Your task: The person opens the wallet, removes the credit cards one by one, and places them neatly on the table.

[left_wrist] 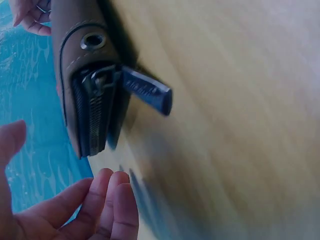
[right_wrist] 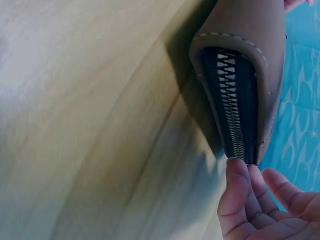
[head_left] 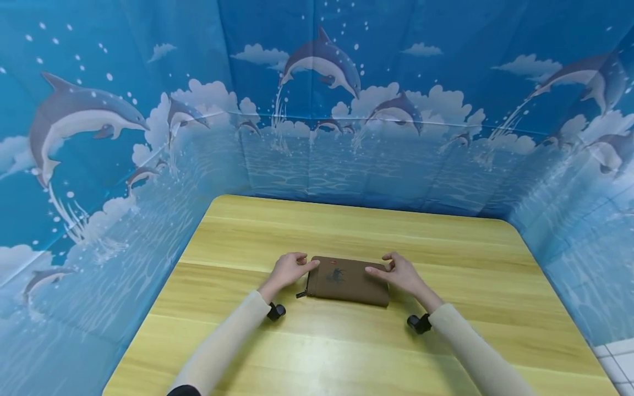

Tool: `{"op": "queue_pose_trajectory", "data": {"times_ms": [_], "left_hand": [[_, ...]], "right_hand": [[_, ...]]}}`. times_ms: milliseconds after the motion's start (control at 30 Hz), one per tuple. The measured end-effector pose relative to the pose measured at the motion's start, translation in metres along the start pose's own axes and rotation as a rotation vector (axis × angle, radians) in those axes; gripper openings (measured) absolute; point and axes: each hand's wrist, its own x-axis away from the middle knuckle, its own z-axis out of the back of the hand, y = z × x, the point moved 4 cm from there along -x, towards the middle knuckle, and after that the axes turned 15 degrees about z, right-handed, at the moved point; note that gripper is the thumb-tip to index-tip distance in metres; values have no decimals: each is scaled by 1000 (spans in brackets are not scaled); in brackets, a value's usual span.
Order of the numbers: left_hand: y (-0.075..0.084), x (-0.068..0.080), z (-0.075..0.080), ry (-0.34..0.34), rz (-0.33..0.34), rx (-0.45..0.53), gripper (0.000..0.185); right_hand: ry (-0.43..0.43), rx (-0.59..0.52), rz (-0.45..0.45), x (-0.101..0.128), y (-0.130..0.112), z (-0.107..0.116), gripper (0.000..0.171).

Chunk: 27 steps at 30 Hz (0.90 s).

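Note:
A brown zip-around wallet (head_left: pixel 350 283) lies on the wooden table, bearing a dark animal print and a small red mark. Its metal zipper pull (left_wrist: pixel 147 91) sticks out at the left end, beside a round eyelet (left_wrist: pixel 93 41). My left hand (head_left: pixel 291 268) is at the wallet's far left corner; in the left wrist view its thumb and loosely bent fingers are spread apart, with a gap to the wallet. At the other end, my right hand (head_left: pixel 402 274) has its fingertips right at the far end of the zipper teeth (right_wrist: pixel 231 102), the thumb apart from them.
The light wooden table (head_left: pixel 342 352) has rounded far corners. A blue curtain (head_left: pixel 356 165) printed with dolphins and clouds surrounds it at the back and sides. White tiles (head_left: pixel 621 357) show at the lower right. Each wrist carries a small black camera (head_left: pixel 419 323).

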Motion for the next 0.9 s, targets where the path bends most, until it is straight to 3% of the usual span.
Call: {"op": "queue_pose_trajectory", "data": {"times_ms": [200, 333, 567, 900], "left_hand": [[1, 0, -9, 33, -41, -30, 50], [3, 0, -12, 39, -58, -43, 52], [1, 1, -16, 45, -1, -52, 41], [-3, -3, -17, -31, 80, 40, 58]], "right_hand": [[-2, 15, -19, 4, 9, -7, 81], [-4, 32, -10, 6, 12, -11, 80], [11, 30, -23, 9, 14, -14, 80], [30, 23, -12, 11, 13, -16, 79]]}}
